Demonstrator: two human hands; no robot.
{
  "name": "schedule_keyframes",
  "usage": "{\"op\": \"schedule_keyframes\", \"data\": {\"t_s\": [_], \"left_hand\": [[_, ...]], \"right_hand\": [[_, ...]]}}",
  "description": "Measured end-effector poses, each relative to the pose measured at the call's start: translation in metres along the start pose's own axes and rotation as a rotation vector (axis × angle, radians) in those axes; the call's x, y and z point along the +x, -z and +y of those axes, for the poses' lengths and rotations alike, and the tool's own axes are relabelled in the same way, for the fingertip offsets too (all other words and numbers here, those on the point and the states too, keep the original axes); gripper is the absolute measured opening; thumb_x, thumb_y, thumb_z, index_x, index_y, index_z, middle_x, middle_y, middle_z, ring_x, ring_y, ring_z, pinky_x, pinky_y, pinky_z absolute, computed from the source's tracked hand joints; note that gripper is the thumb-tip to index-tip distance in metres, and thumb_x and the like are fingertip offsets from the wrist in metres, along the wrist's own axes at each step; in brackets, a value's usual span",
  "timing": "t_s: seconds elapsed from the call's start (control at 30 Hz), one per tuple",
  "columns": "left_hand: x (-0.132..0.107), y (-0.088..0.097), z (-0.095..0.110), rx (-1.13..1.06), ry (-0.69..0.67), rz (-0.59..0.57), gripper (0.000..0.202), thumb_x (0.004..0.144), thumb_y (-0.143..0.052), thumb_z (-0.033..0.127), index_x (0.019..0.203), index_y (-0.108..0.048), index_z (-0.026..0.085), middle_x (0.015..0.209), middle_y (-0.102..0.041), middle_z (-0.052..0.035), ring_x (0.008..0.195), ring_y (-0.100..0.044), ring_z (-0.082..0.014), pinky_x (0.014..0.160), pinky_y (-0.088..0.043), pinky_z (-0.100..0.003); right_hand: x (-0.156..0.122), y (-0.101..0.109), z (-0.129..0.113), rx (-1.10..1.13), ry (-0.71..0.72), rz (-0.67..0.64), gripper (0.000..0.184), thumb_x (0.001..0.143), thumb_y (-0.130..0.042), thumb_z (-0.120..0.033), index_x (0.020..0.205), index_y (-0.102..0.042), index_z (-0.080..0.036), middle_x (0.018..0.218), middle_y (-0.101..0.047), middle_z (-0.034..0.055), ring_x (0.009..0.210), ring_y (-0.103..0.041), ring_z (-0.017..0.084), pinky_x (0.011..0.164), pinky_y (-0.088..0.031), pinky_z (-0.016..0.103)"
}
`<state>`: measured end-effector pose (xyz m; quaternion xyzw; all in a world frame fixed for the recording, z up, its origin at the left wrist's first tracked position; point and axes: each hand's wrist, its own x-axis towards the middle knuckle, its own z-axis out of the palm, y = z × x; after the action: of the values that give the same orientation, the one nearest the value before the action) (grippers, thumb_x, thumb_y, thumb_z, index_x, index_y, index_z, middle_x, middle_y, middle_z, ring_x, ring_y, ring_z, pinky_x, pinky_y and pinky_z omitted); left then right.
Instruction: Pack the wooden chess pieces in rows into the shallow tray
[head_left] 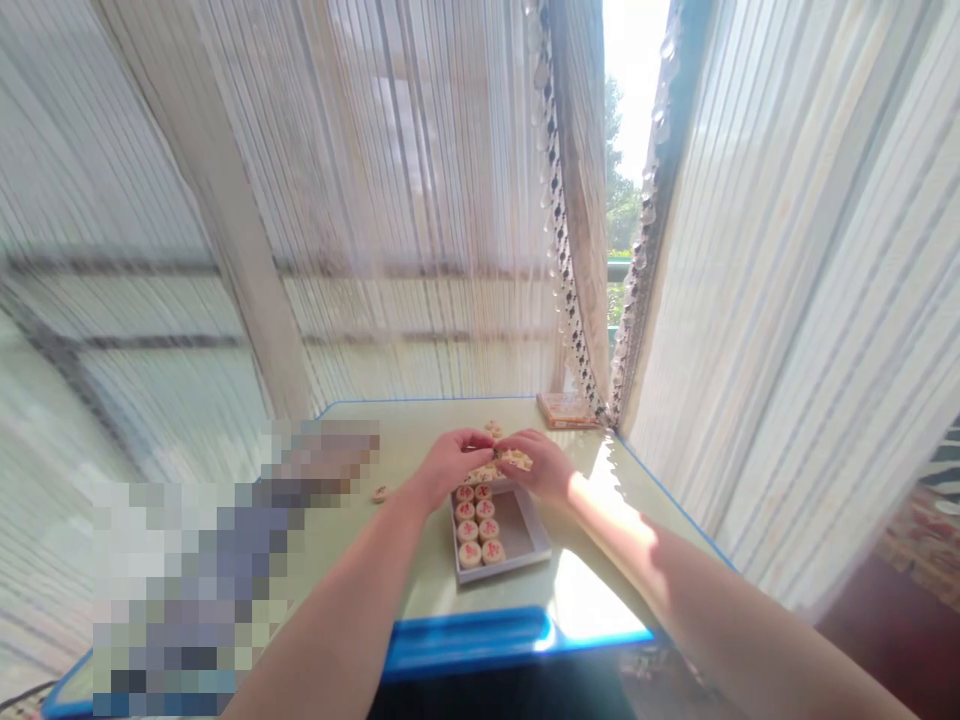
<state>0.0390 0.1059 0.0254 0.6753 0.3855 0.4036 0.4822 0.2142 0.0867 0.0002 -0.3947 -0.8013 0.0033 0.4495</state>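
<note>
Beyond the far edge of a shallow white box (504,574), my two hands meet at the fingertips. My left hand (459,462) is closed in a pinch, with the edge of a xiangqi piece (496,452) showing at its tips. From the other side my right hand (541,464) bends its fingers onto the same spot, closed as well. Round wooden xiangqi pieces with red characters (487,530) stand in two columns along the box's left side. Loose pieces (493,470) lie in a cluster under and behind my hands, partly hidden by them.
A single piece (379,494) lies on the pale table (420,590) left of my left forearm. At the far right corner is a flat orange-brown box (568,410). Another person's arm (247,550), pixelated, reaches in from the left. Striped curtains (420,200) hang close behind the table.
</note>
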Motion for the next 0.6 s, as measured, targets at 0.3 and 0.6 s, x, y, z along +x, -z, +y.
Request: {"op": "schedule_keyframes", "data": {"t_s": [0.3,0.6], "left_hand": [[-0.007,-0.003,0.007,-0.018,-0.023,-0.017,0.023,0.064,-0.069,0.026,0.084,-0.065,0.015,0.081,-0.066,-0.0028,0.077,-0.060,-0.0138,0.077,-0.046,-0.029],[-0.008,0.000,0.007,-0.041,0.010,-0.020,0.026,0.064,-0.070,0.025,0.087,-0.064,0.015,0.084,-0.066,-0.0036,0.078,-0.060,-0.0139,0.076,-0.047,-0.029]], "right_hand": [[-0.003,0.012,-0.002,-0.053,0.158,-0.037,0.022,0.080,-0.056,-0.025,0.101,-0.061,-0.021,0.092,-0.065,0.0074,0.087,-0.057,0.019,0.076,-0.049,0.034],[-0.006,0.002,0.004,-0.010,0.134,0.036,0.024,0.080,-0.055,-0.024,0.104,-0.062,-0.022,0.094,-0.066,0.0060,0.086,-0.058,0.019,0.076,-0.050,0.033]]}}
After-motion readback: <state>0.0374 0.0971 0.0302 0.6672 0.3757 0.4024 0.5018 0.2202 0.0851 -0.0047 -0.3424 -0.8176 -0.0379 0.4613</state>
